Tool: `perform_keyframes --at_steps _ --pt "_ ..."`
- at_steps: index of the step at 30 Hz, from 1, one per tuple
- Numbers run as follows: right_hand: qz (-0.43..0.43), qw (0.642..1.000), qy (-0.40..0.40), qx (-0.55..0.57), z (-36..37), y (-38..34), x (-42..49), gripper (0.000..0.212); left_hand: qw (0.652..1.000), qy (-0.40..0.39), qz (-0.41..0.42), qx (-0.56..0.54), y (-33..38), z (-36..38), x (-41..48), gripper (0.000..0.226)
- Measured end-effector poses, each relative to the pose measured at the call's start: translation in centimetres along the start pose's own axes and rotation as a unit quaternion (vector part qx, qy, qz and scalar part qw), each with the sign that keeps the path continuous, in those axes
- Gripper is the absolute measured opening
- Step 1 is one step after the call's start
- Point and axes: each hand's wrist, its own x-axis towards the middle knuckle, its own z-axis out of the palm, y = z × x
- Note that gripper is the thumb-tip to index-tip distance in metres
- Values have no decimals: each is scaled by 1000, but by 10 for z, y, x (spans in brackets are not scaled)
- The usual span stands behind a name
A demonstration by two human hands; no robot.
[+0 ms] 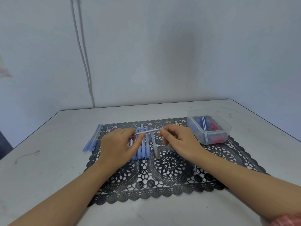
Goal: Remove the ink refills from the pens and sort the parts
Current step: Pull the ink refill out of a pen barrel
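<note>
Over the middle of a black lace mat (171, 176), both hands hold one pale blue pen (146, 132) clear of the surface. It lies nearly level and rises slightly toward the right. The left hand (118, 144) has its fingers curled and pinches the pen's left part between thumb and fingertips. The right hand (177, 139) pinches the right end between thumb and forefinger, with its other fingers loosely bent.

Under the hands a row of blue pens (142, 150) lies side by side on the mat, and one greyish pen (155, 148) lies just to the row's right. A second bunch of blue pens (92, 139) rests at the mat's left edge, partly on the grey counter (48, 168).

At the mat's far right corner stands a clear plastic tub (228, 126) holding red and blue pieces, too small to tell apart. A pale cable (83, 54) runs down the wall behind.
</note>
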Motion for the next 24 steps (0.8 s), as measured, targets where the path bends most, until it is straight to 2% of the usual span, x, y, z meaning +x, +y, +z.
perform_keyframes --at_steps 4,8,13,19,24 --pt "-25 1000 8 -13 -1 3 0 32 1000 5 9 -14 -3 0 -1 48" --pt "-46 999 8 -28 1 6 1 19 999 16 24 -16 -2 1 -1 46" --pt "-45 999 22 -11 0 5 1 40 999 21 46 -3 0 1 0 41" --pt "-74 997 14 2 2 7 2 12 999 21 35 -4 0 0 0 40" --pt "-77 996 49 0 1 8 1 28 997 26 69 8 5 1 -1 37"
